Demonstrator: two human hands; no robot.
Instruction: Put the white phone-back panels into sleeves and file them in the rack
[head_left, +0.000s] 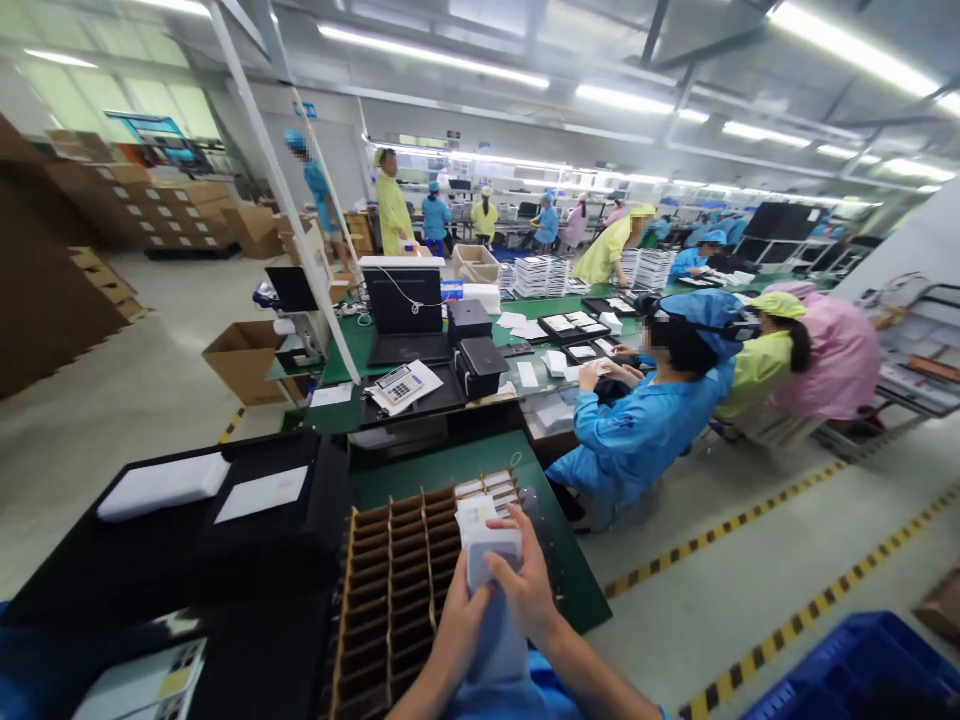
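Note:
Above a divided cardboard tray (397, 570), my two hands hold a pale white packet (480, 568) with rounded corners. My left hand (463, 600) is closed around its left side. My right hand (525, 580) grips the right side, thumb across the front and fingers over the top. White cards with small print (475, 512) show just beyond the packet; I cannot tell whether they are held too. White pieces (487, 482) fill some slots at the tray's far right corner, while many brown slots on the left hold nothing. Below my hands, a bluish-white surface is partly covered by my wrists.
To the left are black trays (172, 540) bearing a white bundle (163, 486) and a sheet. Ahead, a green bench carries a laptop (405, 310), a calculator (409, 386) and black boxes. A co-worker in blue (645, 420) sits close right; a blue crate (862, 670) stands lower right.

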